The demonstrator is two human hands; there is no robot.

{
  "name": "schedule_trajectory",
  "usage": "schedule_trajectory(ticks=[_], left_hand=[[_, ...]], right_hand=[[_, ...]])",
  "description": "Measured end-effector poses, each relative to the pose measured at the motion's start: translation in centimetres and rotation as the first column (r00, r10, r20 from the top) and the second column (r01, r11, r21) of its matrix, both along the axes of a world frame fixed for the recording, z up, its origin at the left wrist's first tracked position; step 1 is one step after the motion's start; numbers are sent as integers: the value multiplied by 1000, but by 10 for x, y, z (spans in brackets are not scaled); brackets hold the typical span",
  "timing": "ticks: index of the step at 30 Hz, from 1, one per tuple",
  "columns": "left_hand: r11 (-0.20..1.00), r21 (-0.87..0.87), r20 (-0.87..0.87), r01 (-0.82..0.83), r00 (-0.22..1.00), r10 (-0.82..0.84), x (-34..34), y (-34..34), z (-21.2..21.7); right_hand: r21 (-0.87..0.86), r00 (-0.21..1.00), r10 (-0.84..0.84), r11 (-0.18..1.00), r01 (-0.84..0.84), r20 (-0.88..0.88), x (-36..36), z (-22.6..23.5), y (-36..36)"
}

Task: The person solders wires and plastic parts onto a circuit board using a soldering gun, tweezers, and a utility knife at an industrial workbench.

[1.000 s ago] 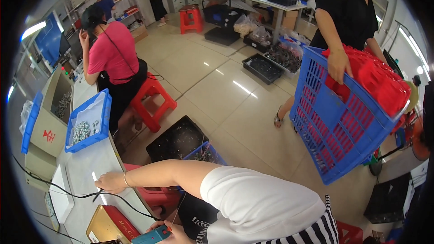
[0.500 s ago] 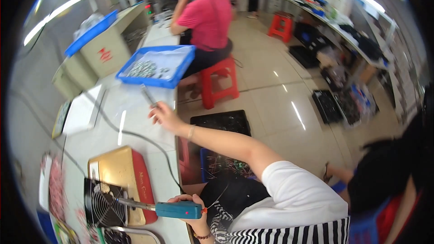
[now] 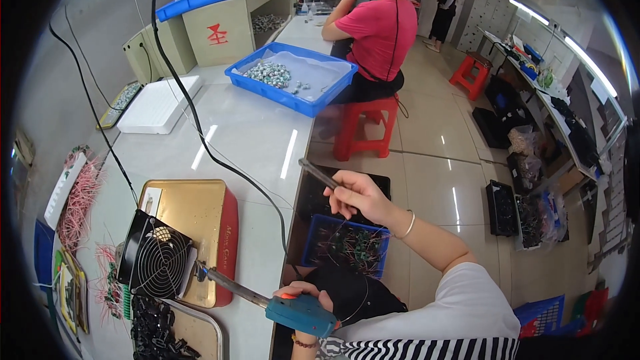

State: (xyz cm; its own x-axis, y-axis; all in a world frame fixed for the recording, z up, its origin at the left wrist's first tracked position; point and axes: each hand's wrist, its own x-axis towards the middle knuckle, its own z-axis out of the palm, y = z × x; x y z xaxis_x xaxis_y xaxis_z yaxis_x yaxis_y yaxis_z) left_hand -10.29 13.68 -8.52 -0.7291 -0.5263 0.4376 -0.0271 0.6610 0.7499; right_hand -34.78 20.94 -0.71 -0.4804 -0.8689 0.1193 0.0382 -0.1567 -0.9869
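My left hand (image 3: 308,289), at the lower middle by the table's near edge, is closed around a teal soldering gun (image 3: 303,315). The gun's metal barrel slants up and left, its tip by a black fan (image 3: 160,263) at the red and gold tin (image 3: 229,240). My right hand (image 3: 363,199) pinches a slim dark metal tool (image 3: 319,174), perhaps tweezers, just off the table's right edge. Below that hand, a blue bin (image 3: 385,253) holds red wires and small green parts. A thin wire runs from the back of the gun.
A blue tray (image 3: 308,108) of small metallic parts stands at the table's far edge, beside a person in pink on a red stool (image 3: 363,130). Black cables hang across the table. Black parts (image 3: 157,333) and pink wire bundles (image 3: 83,203) lie at the left.
The view has shifted. My right hand has drawn back from over the tabletop, still pinching the dark tool. The soldering gun has tilted, its rear lower. A person in black at right is out of view.
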Motion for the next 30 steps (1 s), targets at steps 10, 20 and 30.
schedule_trajectory(ticks=[10, 20, 30], left_hand=[[904, 383, -534, 190, 844, 49, -25, -17, -41], [926, 339, -565, 169, 823, 57, -19, -17, -77], [981, 158, -531, 111, 847, -10, -22, -27, -63]], right_hand=[[201, 959, 246, 956, -215, -141, 32, 31, 2], [264, 797, 327, 940, -218, -507, 58, 30, -40], [324, 700, 340, 932, -162, -628, 40, 50, -47]])
